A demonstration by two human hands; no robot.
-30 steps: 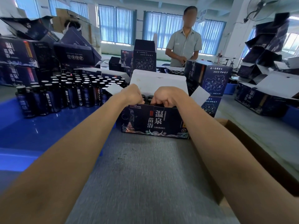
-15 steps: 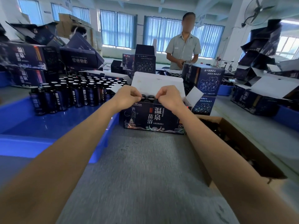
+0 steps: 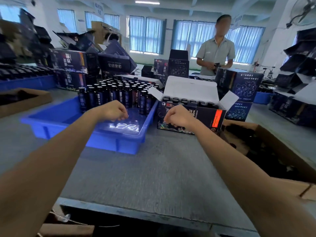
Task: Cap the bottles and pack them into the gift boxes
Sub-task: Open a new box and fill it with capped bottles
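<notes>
Two bare arms are reaching out over the grey surface (image 3: 153, 168). The left grip (image 3: 113, 111) is hovering above the near end of a blue tray (image 3: 118, 142) and the right grip (image 3: 177, 117) is hanging just in front of an open box (image 3: 205, 117). Both are loosely curled and are holding nothing that shows. The box is standing just right of the tray with its lid and side flaps up, and capped bottles (image 3: 186, 100) are filling the rows that can be seen.

The likeliest slip from here is in the closing. If a bottle is riding high or a cap is sitting crooked, the lid may be buckling as it is pressed down. A side flap may also be folding in on top of the lid rather than under it. A left arm swinging wide could be toppling the loose bottles (image 3: 118, 94), which are standing packed together at the tray's far end.

A carton (image 3: 283, 151) of dark pieces, too blurred to name, is lying open at the near right, and a second carton (image 3: 25, 103) is sitting at the far left. Beyond the tray, printed stock (image 3: 71, 62) is piling up, some of it tilting. A worker (image 3: 215, 53) is standing at the far side, handling something dark. Behind the worker, daylight is coming through blue-curtained windows (image 3: 147, 35), and a fan (image 3: 304, 9) is hanging at the upper right.
</notes>
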